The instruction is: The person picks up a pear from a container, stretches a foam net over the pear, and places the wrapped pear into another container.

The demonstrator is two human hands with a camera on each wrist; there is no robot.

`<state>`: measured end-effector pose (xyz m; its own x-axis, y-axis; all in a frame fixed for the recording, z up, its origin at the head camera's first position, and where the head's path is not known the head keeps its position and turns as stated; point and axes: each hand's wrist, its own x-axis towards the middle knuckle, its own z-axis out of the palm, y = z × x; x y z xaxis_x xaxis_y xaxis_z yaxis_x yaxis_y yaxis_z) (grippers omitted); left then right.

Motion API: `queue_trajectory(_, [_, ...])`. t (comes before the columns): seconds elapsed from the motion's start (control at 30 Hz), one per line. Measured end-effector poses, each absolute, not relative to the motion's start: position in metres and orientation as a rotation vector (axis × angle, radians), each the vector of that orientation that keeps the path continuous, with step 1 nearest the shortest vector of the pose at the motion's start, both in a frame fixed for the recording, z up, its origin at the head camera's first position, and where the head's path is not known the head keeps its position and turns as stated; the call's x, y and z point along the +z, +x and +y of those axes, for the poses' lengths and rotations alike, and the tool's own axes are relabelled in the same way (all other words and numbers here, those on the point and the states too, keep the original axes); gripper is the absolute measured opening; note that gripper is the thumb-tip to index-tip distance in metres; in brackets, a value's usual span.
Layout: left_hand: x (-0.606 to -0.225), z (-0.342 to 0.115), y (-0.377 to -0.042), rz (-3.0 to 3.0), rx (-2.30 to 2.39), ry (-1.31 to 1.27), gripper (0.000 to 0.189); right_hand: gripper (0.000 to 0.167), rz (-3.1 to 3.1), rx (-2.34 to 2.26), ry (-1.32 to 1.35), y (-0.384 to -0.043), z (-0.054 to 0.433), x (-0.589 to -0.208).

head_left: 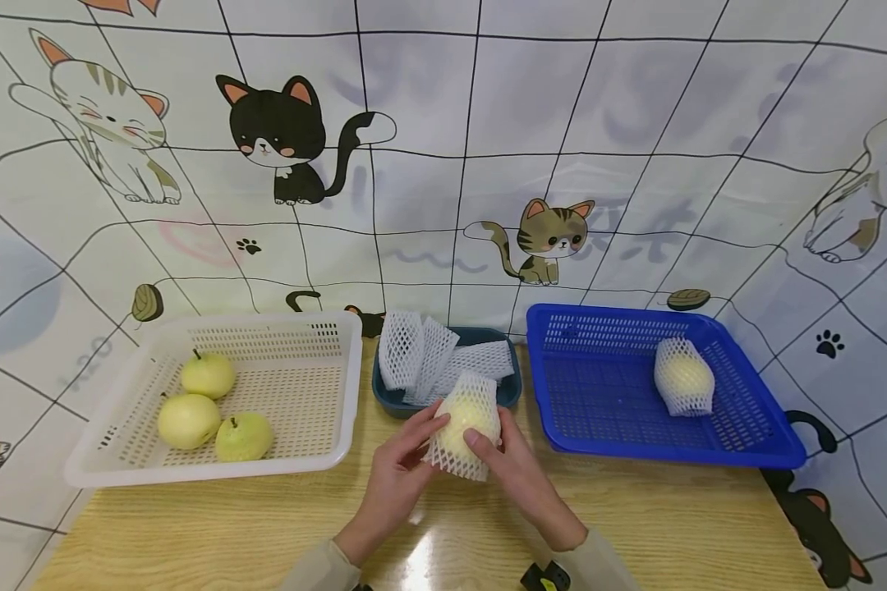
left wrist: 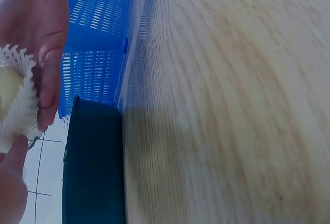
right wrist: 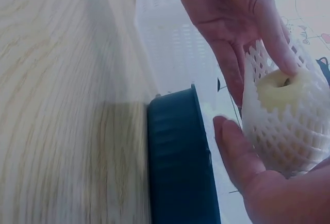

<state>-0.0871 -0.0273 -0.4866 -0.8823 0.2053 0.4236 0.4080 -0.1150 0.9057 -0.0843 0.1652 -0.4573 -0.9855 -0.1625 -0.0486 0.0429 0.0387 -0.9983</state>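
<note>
A pale yellow round pear (right wrist: pixel 278 92) sits inside a white foam net sleeve (head_left: pixel 475 386), held up between both hands in front of the small teal basket. My left hand (head_left: pixel 397 464) grips it from the left side; in the right wrist view, its thumb reaches into the sleeve's open end beside the stem. From the right, my right hand (head_left: pixel 521 476) holds the same pear, its thumb lying across the net in the head view. Several flattened foam net sleeves (head_left: pixel 401 349) lie in the teal basket (head_left: pixel 389 404) just behind the hands.
On the left, a white basket (head_left: pixel 303 361) holds three bare yellow-green pears (head_left: pixel 244 437). To the right stands a blue basket (head_left: pixel 591 402) with one netted pear (head_left: pixel 684 377) in it. A cat-print cloth (head_left: pixel 429 189) rises behind the wooden table (head_left: pixel 673 525).
</note>
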Motion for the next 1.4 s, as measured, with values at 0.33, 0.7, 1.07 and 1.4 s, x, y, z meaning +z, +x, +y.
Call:
queue_trajectory(0.33, [-0.482,-0.023,-0.082,-1.964,-1.992,-0.542,0.05,0.067,2.121,-2.157,-0.095,-0.085,0.159,-0.452])
queue_trajectory(0.7, [-0.475,-0.029,-0.081,-2.005,-2.379,-0.774,0.059,0.075,2.197,-2.109,-0.072,-0.088,0.169,-0.453])
queue_trajectory(1.07, [-0.459,-0.026,-0.088,-2.104,-2.622,-0.377,0.048,0.084,2.121,-2.033,-0.179,-0.085,0.173,-0.455])
queue_trajectory(1.4, [-0.461,-0.016,-0.087,-2.093,-2.639,-0.385,0.048,0.082,2.194,-1.973,-0.154,-0.08,0.178,-0.446])
